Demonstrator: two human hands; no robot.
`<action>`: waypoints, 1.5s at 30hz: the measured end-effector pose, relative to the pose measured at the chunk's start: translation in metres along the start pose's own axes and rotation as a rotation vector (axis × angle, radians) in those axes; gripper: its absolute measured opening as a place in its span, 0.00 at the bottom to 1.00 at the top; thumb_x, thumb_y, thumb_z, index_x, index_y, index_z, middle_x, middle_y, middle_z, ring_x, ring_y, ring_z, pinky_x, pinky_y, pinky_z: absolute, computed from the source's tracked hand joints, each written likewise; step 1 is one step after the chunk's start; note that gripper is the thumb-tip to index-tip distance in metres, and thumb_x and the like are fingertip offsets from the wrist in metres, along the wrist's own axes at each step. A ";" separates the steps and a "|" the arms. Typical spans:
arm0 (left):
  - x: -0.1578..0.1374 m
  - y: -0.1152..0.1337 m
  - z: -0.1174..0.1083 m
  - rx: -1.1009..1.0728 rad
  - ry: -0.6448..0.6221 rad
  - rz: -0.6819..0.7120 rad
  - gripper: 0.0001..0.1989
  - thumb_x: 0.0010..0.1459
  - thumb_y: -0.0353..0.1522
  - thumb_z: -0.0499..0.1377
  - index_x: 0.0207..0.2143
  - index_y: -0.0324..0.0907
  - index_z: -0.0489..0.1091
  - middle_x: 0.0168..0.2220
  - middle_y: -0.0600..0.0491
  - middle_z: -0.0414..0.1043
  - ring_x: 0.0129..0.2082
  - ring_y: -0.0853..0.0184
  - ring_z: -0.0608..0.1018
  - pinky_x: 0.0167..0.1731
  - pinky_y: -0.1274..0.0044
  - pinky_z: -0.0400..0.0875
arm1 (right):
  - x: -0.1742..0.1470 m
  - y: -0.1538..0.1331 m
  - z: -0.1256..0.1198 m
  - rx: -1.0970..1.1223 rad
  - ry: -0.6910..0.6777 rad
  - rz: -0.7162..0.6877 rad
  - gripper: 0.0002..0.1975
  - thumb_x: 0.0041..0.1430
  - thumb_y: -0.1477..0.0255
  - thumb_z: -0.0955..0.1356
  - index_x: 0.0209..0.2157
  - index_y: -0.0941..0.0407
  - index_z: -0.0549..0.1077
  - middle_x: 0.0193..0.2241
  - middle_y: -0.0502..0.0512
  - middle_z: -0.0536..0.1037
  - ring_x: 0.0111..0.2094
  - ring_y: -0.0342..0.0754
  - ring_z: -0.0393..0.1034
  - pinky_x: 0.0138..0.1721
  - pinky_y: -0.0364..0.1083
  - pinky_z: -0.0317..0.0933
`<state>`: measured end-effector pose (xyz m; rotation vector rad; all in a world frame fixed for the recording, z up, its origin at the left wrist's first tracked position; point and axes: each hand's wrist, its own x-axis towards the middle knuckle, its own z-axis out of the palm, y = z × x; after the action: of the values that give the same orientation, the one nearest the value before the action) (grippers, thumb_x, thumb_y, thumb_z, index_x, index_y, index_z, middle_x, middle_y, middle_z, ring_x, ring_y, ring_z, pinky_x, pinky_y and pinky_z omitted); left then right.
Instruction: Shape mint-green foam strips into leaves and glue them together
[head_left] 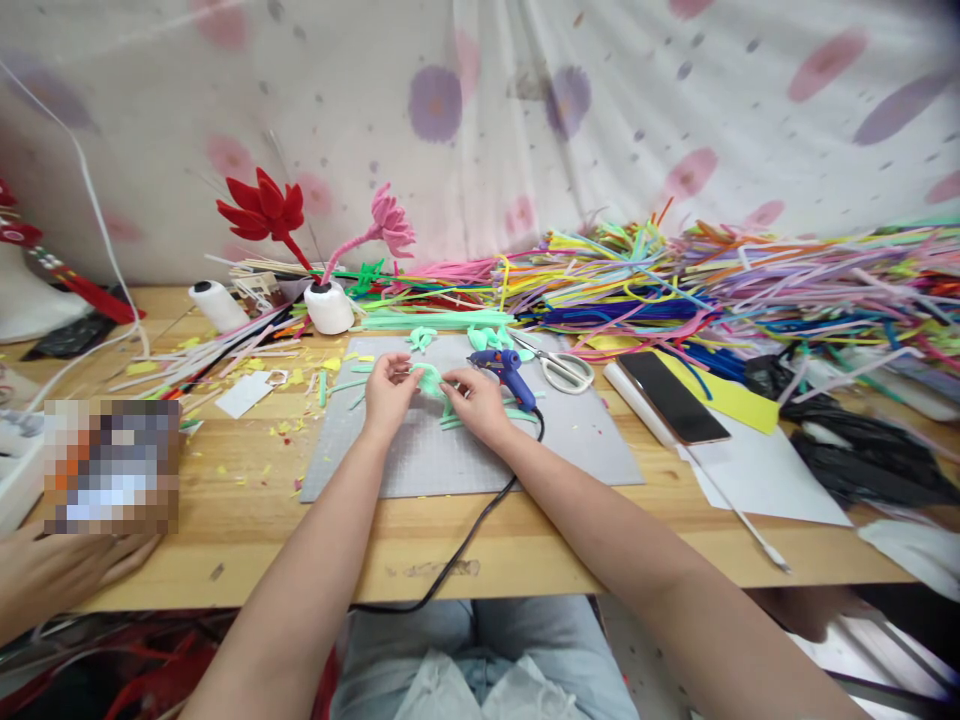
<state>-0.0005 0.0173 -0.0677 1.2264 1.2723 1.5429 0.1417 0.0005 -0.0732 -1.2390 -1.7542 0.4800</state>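
Between my two hands is a mint-green piece of bent pipe cleaner, held above the grey cutting mat. My left hand pinches its left side with thumb and finger. On its right side, the fingers of my right hand are closed on the same piece. A blue glue gun lies just beyond my right hand, its black cord running to the table's front edge. Shaped mint-green pieces rest at the mat's far edge, and loose mint stems lie beside and partly under my hands.
White-handled scissors lie right of the glue gun. Farther right are a phone and white paper. Bundles of coloured pipe cleaners line the back. Red and pink flowers stand in a white spool. Another person's hand is at left.
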 end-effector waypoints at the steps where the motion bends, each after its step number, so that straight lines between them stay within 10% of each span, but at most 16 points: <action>1: 0.000 0.000 0.000 -0.001 0.006 0.000 0.18 0.37 0.35 0.63 0.33 0.40 0.63 0.27 0.56 0.64 0.24 0.73 0.70 0.20 0.80 0.69 | 0.000 -0.001 0.000 -0.003 -0.006 -0.005 0.08 0.50 0.72 0.64 0.32 0.56 0.74 0.31 0.51 0.76 0.27 0.42 0.66 0.33 0.43 0.60; 19: 0.001 0.002 -0.001 0.012 0.045 0.025 0.18 0.38 0.34 0.62 0.34 0.41 0.62 0.26 0.56 0.65 0.24 0.73 0.71 0.20 0.81 0.69 | 0.000 -0.008 -0.001 -0.160 -0.217 0.051 0.13 0.47 0.67 0.67 0.37 0.55 0.71 0.24 0.49 0.73 0.26 0.43 0.65 0.30 0.42 0.55; 45: -0.003 0.008 0.000 0.094 0.050 0.077 0.18 0.38 0.33 0.62 0.35 0.41 0.62 0.24 0.58 0.64 0.24 0.73 0.70 0.20 0.81 0.70 | -0.002 -0.010 -0.005 -0.394 -0.107 -0.147 0.11 0.52 0.67 0.63 0.37 0.54 0.69 0.34 0.54 0.72 0.35 0.46 0.65 0.32 0.43 0.54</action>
<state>0.0000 0.0128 -0.0607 1.3168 1.3576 1.5933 0.1408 -0.0062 -0.0641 -1.3565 -2.0824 0.1175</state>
